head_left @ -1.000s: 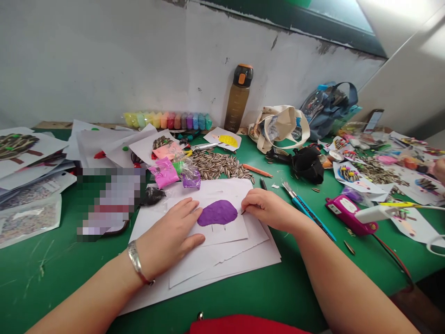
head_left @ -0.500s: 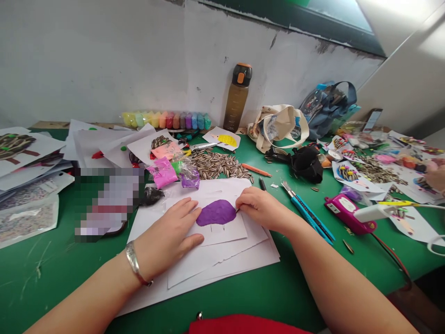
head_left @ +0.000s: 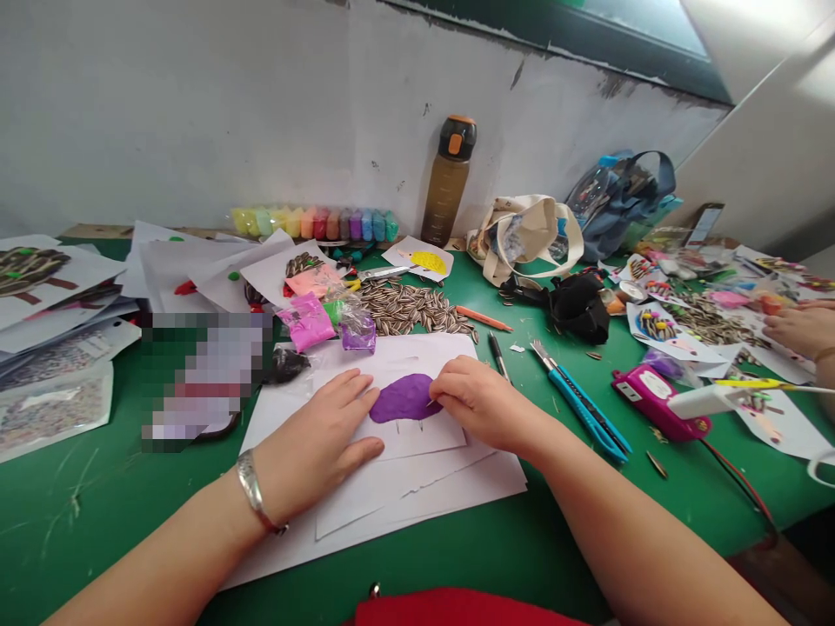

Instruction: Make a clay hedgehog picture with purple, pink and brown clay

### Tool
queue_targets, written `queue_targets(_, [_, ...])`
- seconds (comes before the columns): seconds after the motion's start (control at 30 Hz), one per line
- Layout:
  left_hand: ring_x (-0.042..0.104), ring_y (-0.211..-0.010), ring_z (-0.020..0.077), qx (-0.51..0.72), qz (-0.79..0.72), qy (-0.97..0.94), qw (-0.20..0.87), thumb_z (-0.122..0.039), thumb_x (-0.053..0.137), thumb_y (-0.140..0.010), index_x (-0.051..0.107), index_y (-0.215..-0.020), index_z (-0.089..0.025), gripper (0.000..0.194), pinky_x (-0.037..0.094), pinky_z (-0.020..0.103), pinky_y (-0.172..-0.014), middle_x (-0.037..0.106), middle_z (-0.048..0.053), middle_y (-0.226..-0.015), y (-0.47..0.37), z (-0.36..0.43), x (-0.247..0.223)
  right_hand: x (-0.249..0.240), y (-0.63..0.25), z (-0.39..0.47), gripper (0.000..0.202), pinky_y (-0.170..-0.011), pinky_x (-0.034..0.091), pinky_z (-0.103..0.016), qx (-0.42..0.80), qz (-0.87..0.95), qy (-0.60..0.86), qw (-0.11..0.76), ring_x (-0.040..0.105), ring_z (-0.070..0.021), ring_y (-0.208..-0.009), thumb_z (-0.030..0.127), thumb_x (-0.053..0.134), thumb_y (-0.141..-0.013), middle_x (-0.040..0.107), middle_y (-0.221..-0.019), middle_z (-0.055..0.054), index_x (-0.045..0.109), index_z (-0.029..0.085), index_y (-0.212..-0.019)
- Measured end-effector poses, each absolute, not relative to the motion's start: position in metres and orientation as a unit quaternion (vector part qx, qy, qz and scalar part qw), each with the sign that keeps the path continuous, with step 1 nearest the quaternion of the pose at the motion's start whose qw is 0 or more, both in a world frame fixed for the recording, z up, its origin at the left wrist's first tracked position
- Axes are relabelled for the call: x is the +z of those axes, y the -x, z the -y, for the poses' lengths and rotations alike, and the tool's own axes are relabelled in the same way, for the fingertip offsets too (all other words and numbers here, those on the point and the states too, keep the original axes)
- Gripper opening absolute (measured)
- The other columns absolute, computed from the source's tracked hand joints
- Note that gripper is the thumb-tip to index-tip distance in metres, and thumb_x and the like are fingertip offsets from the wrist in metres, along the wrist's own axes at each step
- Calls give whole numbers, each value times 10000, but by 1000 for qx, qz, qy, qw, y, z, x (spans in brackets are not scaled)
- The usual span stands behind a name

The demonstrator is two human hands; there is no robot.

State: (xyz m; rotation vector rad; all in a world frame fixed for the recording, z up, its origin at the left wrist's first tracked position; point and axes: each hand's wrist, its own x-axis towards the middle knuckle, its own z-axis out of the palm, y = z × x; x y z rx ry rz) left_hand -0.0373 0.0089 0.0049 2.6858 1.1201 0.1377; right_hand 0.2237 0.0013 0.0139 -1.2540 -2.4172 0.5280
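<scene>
A flat purple clay shape [head_left: 403, 398] lies on a small white sheet of paper [head_left: 391, 445], with short pencil lines drawn below it. My left hand [head_left: 336, 422] rests flat on the paper, fingers stretched out, the tips at the clay's left edge. Pinched over the clay's right end, my right hand [head_left: 470, 396] holds a sunflower seed [head_left: 432, 402]; only its small tip shows between thumb and finger. Behind the paper is a pile of sunflower seeds [head_left: 417, 309]. Opened packets of pink clay [head_left: 306, 322] and purple clay [head_left: 358, 335] sit at the paper's far edge.
A blue utility knife [head_left: 577, 400], a black pen [head_left: 499, 355] and an orange pencil [head_left: 483, 319] lie right of the paper. Farther right is a magenta glue gun [head_left: 658, 404]. A brown bottle [head_left: 448, 183] stands at the wall. Another person's hand [head_left: 799, 330] is at far right.
My right hand has moved left from the clay's right edge, bringing the pinched seed onto the purple clay. My left hand stays put. The other person's hand has come further into view.
</scene>
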Motion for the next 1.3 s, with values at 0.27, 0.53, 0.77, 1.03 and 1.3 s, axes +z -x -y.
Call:
queue_targets(0.27, [402,-1342,372,39,-378,-917,116,-401,564,-886,532,-1325,-73,549,387,521,-1095,482,207,-1417,35,-9,9,17,-217,3,179,-761,435,-319,174,855,435,221,521,-187,-847,80,471,-921,613,-861,-61,629,157,-887])
queue_targets(0.53, [377,-1362,364,28,-385,-914,125,-401,576,-885,526,-1332,-80,552,360,526,-1115,464,209,-1433,35,-8,8,16,-205,9,183,-716,448,-327,175,838,461,234,519,-183,-789,126,395,-957,589,-846,-67,576,152,-946])
queue_targets(0.77, [371,-1371,340,14,-391,-912,124,-403,588,-885,514,-1345,-93,559,352,501,-1126,461,192,-1445,33,-6,12,20,-203,17,270,-733,468,-343,165,852,427,253,531,-197,-823,90,430,-899,596,-889,-87,651,159,-1041])
queue_targets(1.03, [371,-1369,343,26,-396,-908,133,-379,601,-877,519,-1338,-89,551,341,497,-1134,459,190,-1446,34,-5,10,19,-204,16,247,-749,471,-341,178,846,439,246,543,-199,-833,99,426,-916,599,-880,-89,645,144,-1023])
queue_targets(1.3, [384,-1360,342,58,-387,-908,151,-387,587,-884,538,-1305,-133,495,358,512,-1119,492,170,-1420,37,-5,9,18,-200,17,336,-691,409,-325,126,873,443,158,498,-199,-762,98,358,-910,583,-828,-67,622,180,-1101])
